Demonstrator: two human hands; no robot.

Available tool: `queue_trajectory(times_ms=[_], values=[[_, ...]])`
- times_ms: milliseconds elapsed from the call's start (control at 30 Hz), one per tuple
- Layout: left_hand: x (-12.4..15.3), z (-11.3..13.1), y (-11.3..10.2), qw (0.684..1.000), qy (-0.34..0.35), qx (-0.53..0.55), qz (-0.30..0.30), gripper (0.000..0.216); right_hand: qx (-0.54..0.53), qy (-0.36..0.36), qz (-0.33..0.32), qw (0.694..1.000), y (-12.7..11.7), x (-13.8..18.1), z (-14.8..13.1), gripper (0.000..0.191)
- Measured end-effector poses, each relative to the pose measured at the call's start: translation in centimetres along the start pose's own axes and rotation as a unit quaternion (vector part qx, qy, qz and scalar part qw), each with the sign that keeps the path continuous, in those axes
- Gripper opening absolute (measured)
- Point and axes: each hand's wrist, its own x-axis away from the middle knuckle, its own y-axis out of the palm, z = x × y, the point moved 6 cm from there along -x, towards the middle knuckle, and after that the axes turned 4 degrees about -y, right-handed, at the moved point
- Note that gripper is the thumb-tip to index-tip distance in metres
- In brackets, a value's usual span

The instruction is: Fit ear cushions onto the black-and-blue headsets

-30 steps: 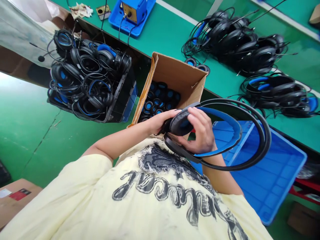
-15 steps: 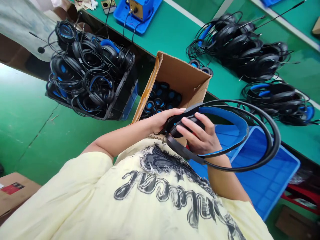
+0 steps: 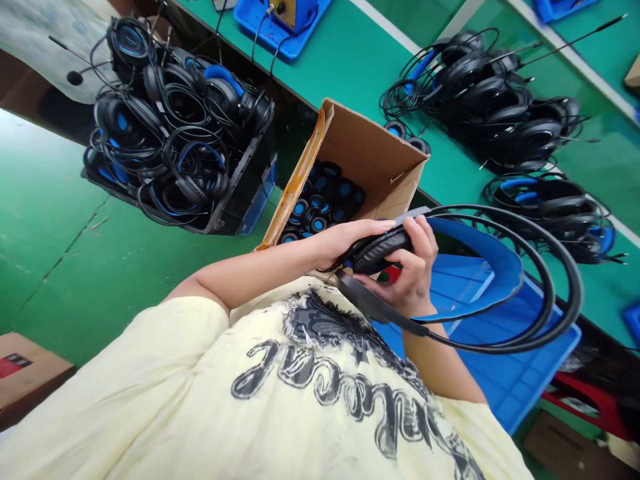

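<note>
I hold a black headset with a blue-lined headband (image 3: 480, 267) in front of my chest. My left hand (image 3: 345, 240) lies along the near side of its ear cup (image 3: 380, 252), fingers pressed against it. My right hand (image 3: 413, 280) wraps around the same ear cup from the right, with its fingers curled over the top edge. The double black band (image 3: 560, 293) arcs out to the right, above a blue bin (image 3: 505, 380). An ear cushion seems to sit on the cup, but I cannot tell how firmly.
An open cardboard box (image 3: 370, 150) holds several blue-centred ear pads (image 3: 325, 197). A black crate of tangled headsets (image 3: 175, 147) stands on the green floor at the left. More headsets (image 3: 500, 100) lie piled on the green bench. A blue tray (image 3: 280, 20) holds a soldering station.
My right fingers moved from the face of the ear cup to curl over its top edge. The cup turned more edge-on and the headband swung slightly right.
</note>
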Motion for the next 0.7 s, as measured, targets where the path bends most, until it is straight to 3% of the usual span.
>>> queue_trajectory(times_ms=[133, 200, 333, 567, 700], values=[[0.2, 0.2, 0.5, 0.999, -0.002, -0.030, 0.014, 0.035, 0.028, 0.041, 0.040, 0.998, 0.2, 0.8, 0.6, 0.090], [0.3, 0.3, 0.6, 0.999, -0.001, -0.035, 0.032, 0.039, 0.034, 0.049, 0.044, 0.997, -0.1, 1.1, 0.7, 0.099], [0.3, 0.4, 1.1, 0.999, 0.008, -0.031, 0.014, 0.036, 0.069, 0.080, 0.026, 0.994, -0.5, 1.4, 0.8, 0.096], [0.1, 0.6, 1.7, 0.999, 0.019, -0.025, -0.030, 0.030, 0.097, 0.071, 0.035, 0.992, -0.4, 1.6, 0.3, 0.102], [0.0, 0.5, 1.6, 0.998, 0.032, -0.044, -0.025, 0.034, 0.086, 0.061, 0.049, 0.993, -0.2, 1.8, 0.0, 0.107]])
